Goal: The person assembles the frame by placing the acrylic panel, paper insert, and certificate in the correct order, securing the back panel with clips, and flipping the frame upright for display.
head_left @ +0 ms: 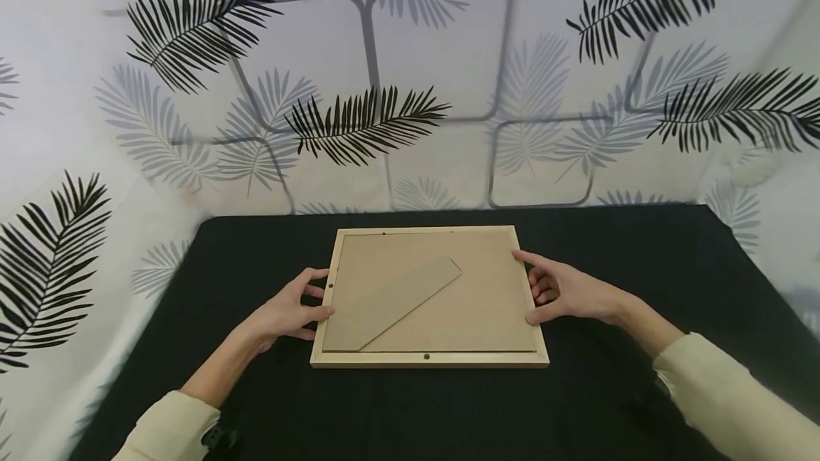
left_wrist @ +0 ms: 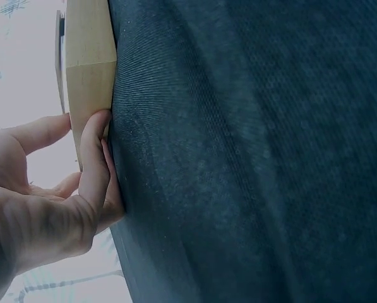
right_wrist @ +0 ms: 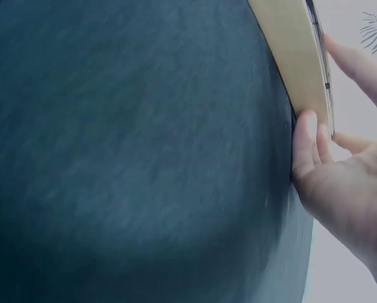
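A light wooden picture frame (head_left: 435, 359) lies back up on the black cloth, its brown backing board (head_left: 487, 290) showing. A flat stand leg (head_left: 397, 304) slants across the board. My left hand (head_left: 288, 310) grips the left side of the frame, thumb on the top face and fingers about the outer edge. At the opposite side, my right hand (head_left: 573, 292) holds the frame between thumb and fingers, with the index finger reaching farther up the edge. Both wrist views show fingertips low against the wooden side, close to the cloth.
Black cloth (head_left: 384, 418) covers the table and surrounds the frame. Behind it hangs a pale curtain (head_left: 435, 162) with dark and grey leaf prints. Small dark round fasteners (head_left: 426, 356) sit on the frame's rim.
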### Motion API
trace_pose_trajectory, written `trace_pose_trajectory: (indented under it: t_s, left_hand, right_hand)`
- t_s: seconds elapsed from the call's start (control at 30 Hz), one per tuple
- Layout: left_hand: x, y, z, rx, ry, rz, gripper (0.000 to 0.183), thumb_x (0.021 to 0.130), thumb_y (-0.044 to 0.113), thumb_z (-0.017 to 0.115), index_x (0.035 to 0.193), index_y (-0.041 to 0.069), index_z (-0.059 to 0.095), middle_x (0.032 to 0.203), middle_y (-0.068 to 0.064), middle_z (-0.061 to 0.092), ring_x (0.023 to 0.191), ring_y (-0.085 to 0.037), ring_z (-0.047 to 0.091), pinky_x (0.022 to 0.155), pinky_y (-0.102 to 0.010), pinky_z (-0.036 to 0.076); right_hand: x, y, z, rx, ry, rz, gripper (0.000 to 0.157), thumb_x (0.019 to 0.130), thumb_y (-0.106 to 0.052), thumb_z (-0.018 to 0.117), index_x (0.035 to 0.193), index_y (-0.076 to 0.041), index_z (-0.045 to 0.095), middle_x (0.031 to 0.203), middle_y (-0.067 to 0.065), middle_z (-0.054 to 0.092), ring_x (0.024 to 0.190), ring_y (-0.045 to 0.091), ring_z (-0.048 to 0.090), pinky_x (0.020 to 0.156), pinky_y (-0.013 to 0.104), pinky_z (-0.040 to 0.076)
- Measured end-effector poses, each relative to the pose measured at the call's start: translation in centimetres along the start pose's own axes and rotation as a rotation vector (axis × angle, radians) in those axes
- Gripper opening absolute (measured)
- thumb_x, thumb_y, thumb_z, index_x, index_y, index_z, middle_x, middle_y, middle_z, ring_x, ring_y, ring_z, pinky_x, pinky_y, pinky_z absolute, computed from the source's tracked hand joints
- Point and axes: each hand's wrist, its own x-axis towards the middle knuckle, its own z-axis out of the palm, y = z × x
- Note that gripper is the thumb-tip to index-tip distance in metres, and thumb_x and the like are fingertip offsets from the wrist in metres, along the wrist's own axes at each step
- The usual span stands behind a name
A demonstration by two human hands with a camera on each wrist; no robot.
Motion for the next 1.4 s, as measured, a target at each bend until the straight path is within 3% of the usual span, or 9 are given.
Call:
trace_pose_trajectory:
  t_s: [0.13,0.4,0.63,0.87,1.13,1.4]
  left_hand:
    - [0.1,0.0,0.0,-0.002,-0.006,0.003,0.070,0.099,0.008,0.067,0.157,0.008,0.026,0.137,-0.028,0.037,0.105,-0.036,0.063,0.074,-0.048,0.059]
    - [0.1,-0.1,-0.3,-0.026,-0.040,-0.007,0.072,0.101,0.016,0.066,0.159,0.009,0.023,0.139,-0.027,0.035,0.107,-0.036,0.063,0.077,-0.048,0.059]
    - [0.3,0.0,-0.2,-0.006,-0.036,-0.019,0.086,0.093,0.019,0.077,0.158,0.006,0.022,0.137,-0.026,0.038,0.101,-0.032,0.065,0.075,-0.047,0.059]
    - [0.2,0.1,-0.1,-0.018,-0.040,-0.020,0.089,0.091,0.016,0.078,0.158,0.006,0.019,0.136,-0.027,0.036,0.099,-0.032,0.066,0.076,-0.048,0.059]
    - [-0.1,0.2,0.2,-0.020,-0.047,-0.023,0.089,0.094,0.016,0.075,0.159,0.007,0.015,0.138,-0.027,0.034,0.106,-0.033,0.063,0.080,-0.050,0.057]
    - [-0.3,0.1,0.3,-0.007,-0.053,-0.022,0.091,0.094,0.018,0.075,0.160,0.008,0.014,0.140,-0.026,0.032,0.110,-0.034,0.059,0.082,-0.051,0.057]
  right_hand:
    - [-0.4,0.4,-0.1,-0.026,-0.029,-0.029,0.110,0.082,-0.009,0.087,0.162,-0.003,0.011,0.111,0.021,0.047,0.094,0.032,0.057,0.080,0.031,0.052]
    - [-0.3,0.4,0.1,-0.070,-0.001,-0.051,0.110,0.080,-0.009,0.088,0.161,-0.001,0.015,0.108,0.020,0.048,0.095,0.034,0.054,0.079,0.030,0.052]
    - [-0.3,0.6,0.2,-0.090,0.021,-0.091,0.108,0.080,-0.008,0.088,0.161,0.001,0.017,0.107,0.019,0.049,0.094,0.032,0.051,0.077,0.030,0.050]
    - [-0.2,0.2,0.4,-0.093,0.007,-0.070,0.108,0.081,-0.010,0.087,0.161,0.001,0.015,0.108,0.018,0.048,0.095,0.032,0.050,0.079,0.031,0.050]
    - [-1.2,-1.3,1.3,-0.140,-0.004,0.037,0.107,0.088,-0.019,0.083,0.163,-0.010,0.008,0.122,0.019,0.046,0.107,0.031,0.055,0.088,0.035,0.052]
    - [-2.6,-0.8,2.1,-0.210,-0.008,-0.025,0.113,0.083,-0.026,0.088,0.164,-0.017,0.009,0.129,0.016,0.039,0.116,0.031,0.048,0.094,0.039,0.046]
